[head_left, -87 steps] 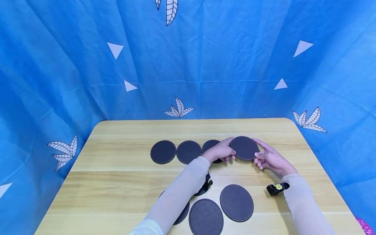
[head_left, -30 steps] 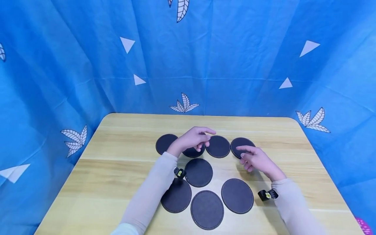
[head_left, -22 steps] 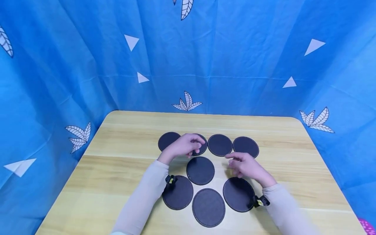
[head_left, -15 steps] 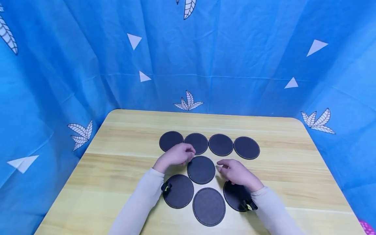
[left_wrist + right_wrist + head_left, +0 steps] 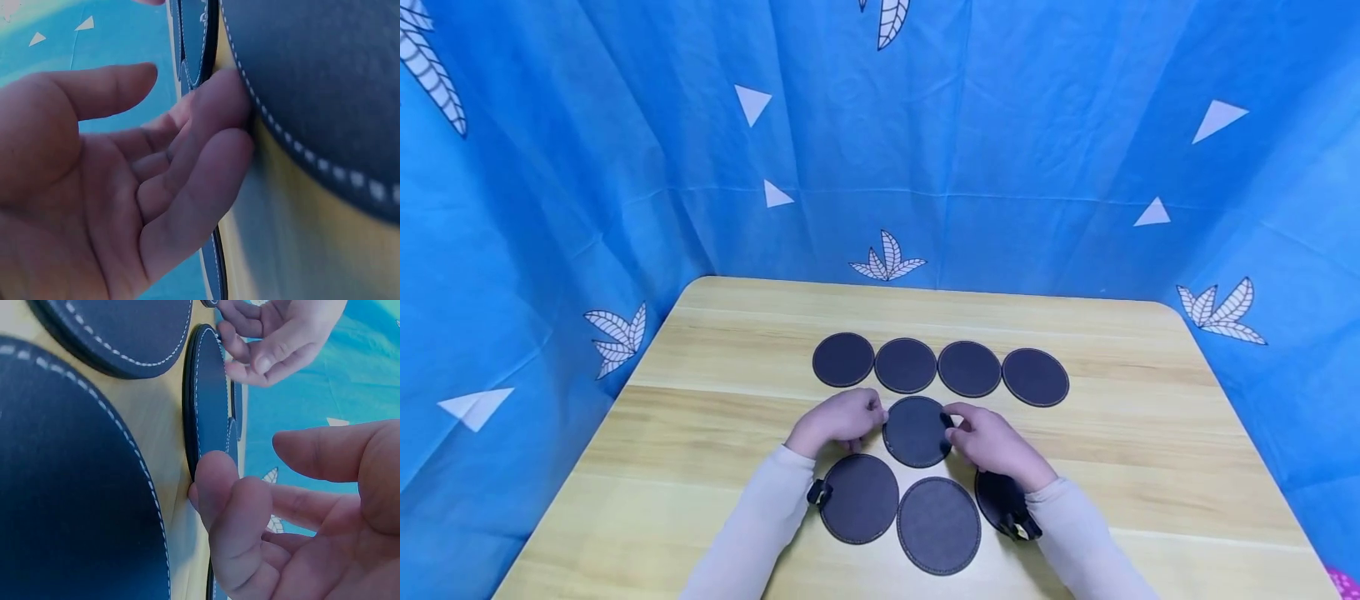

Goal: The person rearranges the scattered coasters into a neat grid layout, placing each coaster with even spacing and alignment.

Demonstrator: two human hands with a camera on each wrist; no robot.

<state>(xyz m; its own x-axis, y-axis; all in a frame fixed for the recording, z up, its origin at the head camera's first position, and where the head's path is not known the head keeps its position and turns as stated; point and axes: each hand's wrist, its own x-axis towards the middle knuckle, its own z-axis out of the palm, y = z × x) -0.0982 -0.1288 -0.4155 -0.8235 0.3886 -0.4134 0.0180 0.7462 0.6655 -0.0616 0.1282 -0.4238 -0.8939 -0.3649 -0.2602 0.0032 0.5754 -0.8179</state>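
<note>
A round dark coaster with light edge stitching (image 5: 916,432) lies flat on the table between both hands. My left hand (image 5: 838,417) is at its left edge, fingers loosely bent, thumb apart from them in the left wrist view. At the coaster's right edge is my right hand (image 5: 996,446); its fingertips (image 5: 215,472) reach the rim, while the thumb stands away. Neither hand pinches the coaster. Nearer the person lie a left coaster (image 5: 860,498), a middle coaster (image 5: 938,525) and a right coaster (image 5: 996,498), the last partly hidden by the right wrist.
Behind the hands, several like coasters run side by side in a row, from the leftmost coaster (image 5: 843,360) to the rightmost coaster (image 5: 1035,377). All lie on a light wooden table (image 5: 760,333). A blue patterned curtain (image 5: 1037,125) surrounds its back and sides.
Earlier both hands held a coaster at the right end of the back row. It now lies in that row, and the hands have come back toward the person, around the single middle coaster.
</note>
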